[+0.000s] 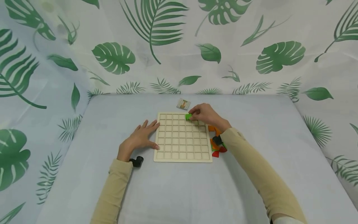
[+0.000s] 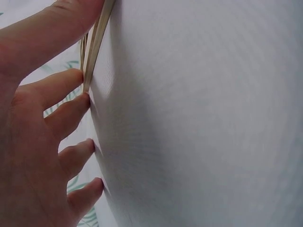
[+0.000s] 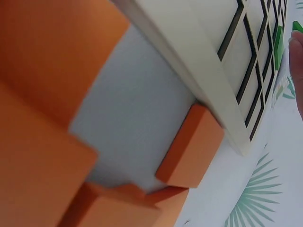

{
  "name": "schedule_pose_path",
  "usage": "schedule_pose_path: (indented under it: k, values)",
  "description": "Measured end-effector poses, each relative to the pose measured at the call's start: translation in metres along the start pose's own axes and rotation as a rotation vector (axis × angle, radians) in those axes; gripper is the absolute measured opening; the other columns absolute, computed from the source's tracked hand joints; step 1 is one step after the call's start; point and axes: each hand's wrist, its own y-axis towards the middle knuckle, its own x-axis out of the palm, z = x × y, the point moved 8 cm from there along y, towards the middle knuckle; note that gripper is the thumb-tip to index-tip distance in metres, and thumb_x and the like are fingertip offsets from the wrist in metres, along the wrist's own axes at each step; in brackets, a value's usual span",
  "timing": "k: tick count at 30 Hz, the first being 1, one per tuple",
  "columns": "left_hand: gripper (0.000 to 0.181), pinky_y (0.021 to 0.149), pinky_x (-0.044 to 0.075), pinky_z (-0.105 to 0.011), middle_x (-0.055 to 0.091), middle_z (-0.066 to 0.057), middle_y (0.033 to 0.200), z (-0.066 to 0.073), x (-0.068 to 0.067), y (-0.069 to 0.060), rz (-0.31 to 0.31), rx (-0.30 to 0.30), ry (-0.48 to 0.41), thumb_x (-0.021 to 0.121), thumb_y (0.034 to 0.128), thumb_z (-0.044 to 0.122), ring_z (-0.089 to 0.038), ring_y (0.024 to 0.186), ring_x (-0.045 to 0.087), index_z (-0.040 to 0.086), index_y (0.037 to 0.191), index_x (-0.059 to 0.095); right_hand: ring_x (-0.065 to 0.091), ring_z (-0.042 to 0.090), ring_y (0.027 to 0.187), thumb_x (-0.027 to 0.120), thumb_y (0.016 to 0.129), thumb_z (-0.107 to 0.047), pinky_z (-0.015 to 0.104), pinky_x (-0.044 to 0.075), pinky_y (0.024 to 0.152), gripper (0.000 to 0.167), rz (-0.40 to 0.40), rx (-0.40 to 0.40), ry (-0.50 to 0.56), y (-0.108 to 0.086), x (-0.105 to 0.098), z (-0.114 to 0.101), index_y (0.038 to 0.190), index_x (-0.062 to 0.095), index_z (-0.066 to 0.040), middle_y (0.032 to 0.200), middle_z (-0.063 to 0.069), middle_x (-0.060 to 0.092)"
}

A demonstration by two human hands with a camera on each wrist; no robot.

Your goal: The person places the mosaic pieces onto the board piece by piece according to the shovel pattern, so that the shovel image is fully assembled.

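A pale wooden grid board lies flat on the table. My left hand is spread at its left side, fingers extended, thumb and fingertips touching the edge; in the left wrist view the thumb lies over that edge. At the board's far row, my right hand pinches a small green piece, mostly hidden by the fingers. Just beside those fingertips, a green square tile sits on the far row of the grid.
Right of the board lie several loose orange pieces and red pieces, partly hidden under the right forearm. One orange block rests against the board's edge. Behind the board is a small printed card. Leaf-patterned cloth hangs around the table.
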Motion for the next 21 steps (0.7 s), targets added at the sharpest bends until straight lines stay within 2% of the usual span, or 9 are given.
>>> schedule_pose_path:
  k: [15,21]
  values:
    - [0.111,0.128,0.002,-0.063,0.012,-0.01,0.174,-0.002,0.002,0.002,0.004,0.002,0.003,0.088,0.0801,0.039,-0.043,0.159,-0.002,0.012,0.165,0.023,0.071,0.027,0.101,0.075,0.094,-0.015,0.043,0.059,0.092,0.03,-0.011,0.024,0.053,0.016,0.011,-0.002,0.121,0.075,-0.001,0.115,0.015,0.075]
    - [0.111,0.129,0.001,-0.062,0.011,-0.008,0.174,-0.002,0.002,0.001,0.007,-0.012,0.006,0.088,0.0799,0.039,-0.04,0.16,-0.003,0.014,0.166,0.022,0.07,0.028,0.105,0.074,0.095,-0.015,0.043,0.059,0.092,0.031,-0.027,-0.005,0.009,0.021,0.017,-0.008,0.123,0.074,-0.001,0.119,0.016,0.074]
